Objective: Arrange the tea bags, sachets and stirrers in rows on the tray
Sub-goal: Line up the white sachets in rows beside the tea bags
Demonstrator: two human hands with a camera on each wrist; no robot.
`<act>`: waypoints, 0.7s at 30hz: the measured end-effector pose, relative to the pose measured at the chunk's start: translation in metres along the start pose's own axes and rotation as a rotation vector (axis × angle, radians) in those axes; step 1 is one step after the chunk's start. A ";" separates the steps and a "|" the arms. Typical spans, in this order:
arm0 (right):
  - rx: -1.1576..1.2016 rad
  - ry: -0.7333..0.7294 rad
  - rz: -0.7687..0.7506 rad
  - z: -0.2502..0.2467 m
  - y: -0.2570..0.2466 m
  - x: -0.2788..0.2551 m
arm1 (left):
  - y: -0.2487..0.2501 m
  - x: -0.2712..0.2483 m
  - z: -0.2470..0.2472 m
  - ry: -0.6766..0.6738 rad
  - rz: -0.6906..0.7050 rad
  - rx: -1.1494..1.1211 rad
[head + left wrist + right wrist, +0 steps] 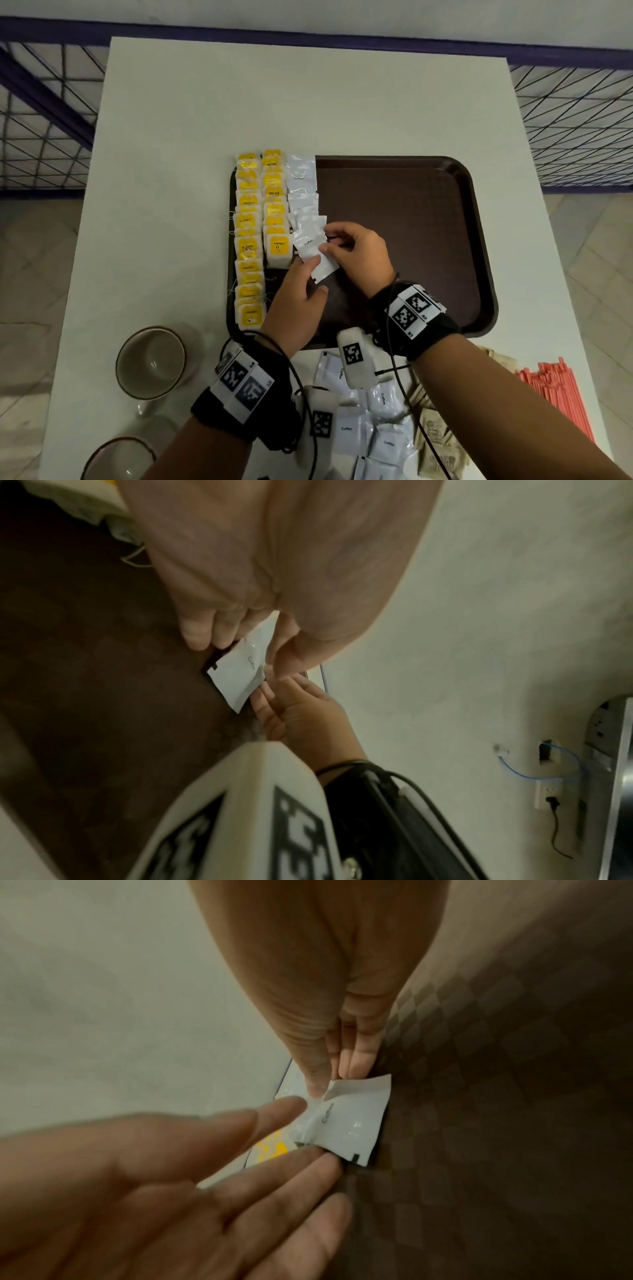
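A brown tray (411,240) holds two rows of yellow tea bags (250,240) along its left side. A third row, of white coffee sachets (301,178), lies beside them. Over the near end of that row both hands hold white coffee sachets (308,240) that overlap. My left hand (317,274) pinches a sachet (236,677) between thumb and fingers from below. My right hand (329,243) pinches the sachet's (349,1129) bent top corner. How many sachets are held is unclear.
Loose coffee sachets (352,431) lie at the table's near edge, with brown sachets (438,438) and red stirrers (555,394) to their right. Two cups (150,361) stand at the near left. The tray's right half is bare. A wire fence (565,130) runs behind the table.
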State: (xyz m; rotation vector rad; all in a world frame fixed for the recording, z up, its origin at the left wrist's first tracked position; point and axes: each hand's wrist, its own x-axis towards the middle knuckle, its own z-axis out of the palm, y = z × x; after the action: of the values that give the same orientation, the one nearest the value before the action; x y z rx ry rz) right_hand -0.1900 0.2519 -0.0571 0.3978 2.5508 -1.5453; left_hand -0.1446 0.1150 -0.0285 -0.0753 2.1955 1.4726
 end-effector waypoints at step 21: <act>-0.102 0.088 -0.005 0.001 0.005 -0.018 | -0.012 -0.011 -0.005 0.007 0.048 0.021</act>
State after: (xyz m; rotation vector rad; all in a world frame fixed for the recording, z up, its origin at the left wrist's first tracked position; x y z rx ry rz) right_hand -0.1714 0.2501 -0.0575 0.4571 2.6858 -1.4219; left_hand -0.1333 0.1033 -0.0325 -0.0208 2.2329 1.4765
